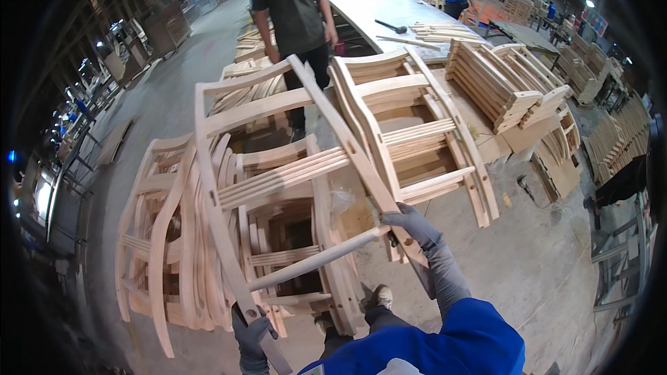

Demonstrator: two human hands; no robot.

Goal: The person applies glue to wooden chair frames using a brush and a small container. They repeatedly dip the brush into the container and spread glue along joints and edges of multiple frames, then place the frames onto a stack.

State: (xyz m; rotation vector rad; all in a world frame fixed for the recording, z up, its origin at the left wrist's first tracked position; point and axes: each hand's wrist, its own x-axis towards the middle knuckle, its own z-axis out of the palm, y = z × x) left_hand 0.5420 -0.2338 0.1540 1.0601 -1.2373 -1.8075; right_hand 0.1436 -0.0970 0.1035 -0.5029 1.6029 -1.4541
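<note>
The chair frame (278,167) is held up over the stack (174,250), its long rails slanting away from the person. The right hand (410,226) is wrapped around the right rail's near end; the left hand (251,337), seemingly closed, holds the left rail's.

Concrete floor (535,264) bears stacked wooden chair frames (174,250) and a workbench (389,14).
</note>
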